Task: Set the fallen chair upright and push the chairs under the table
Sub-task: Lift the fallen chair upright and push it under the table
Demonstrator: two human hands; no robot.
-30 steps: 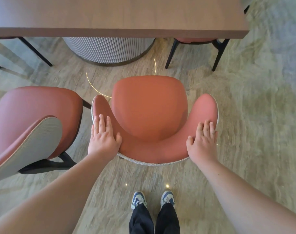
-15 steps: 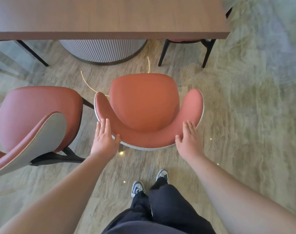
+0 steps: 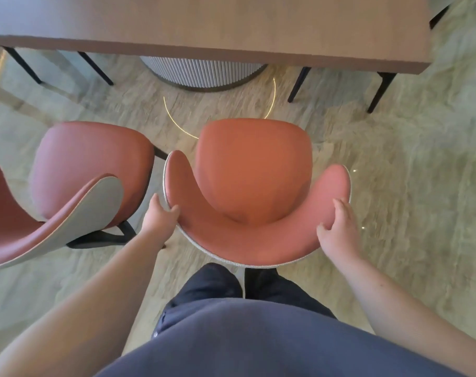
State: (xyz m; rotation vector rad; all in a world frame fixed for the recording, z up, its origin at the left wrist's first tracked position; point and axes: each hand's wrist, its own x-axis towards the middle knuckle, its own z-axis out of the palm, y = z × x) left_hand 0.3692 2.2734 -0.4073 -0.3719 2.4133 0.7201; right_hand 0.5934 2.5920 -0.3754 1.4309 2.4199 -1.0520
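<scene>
An orange-red chair (image 3: 254,170) with a curved, grey-backed backrest stands upright directly in front of me, facing the brown wooden table (image 3: 231,25). My left hand (image 3: 160,217) grips the left side of its backrest rim. My right hand (image 3: 337,232) curls around the right side of the rim. Between the seat's front edge and the table edge lies a strip of floor. A second chair (image 3: 76,175) of the same kind stands upright to the left, angled away from the table.
The table rests on a ribbed grey round base (image 3: 204,73). Black legs of another chair (image 3: 378,88) show under the table at the right, and more black legs (image 3: 95,68) at the left. My dark trousers (image 3: 245,330) fill the bottom of the view. Marbled floor lies open at the right.
My hands went from lying flat on the backrest to gripping its rim. I have stepped closer, so my body is now right behind the chair, which sits slightly nearer the table.
</scene>
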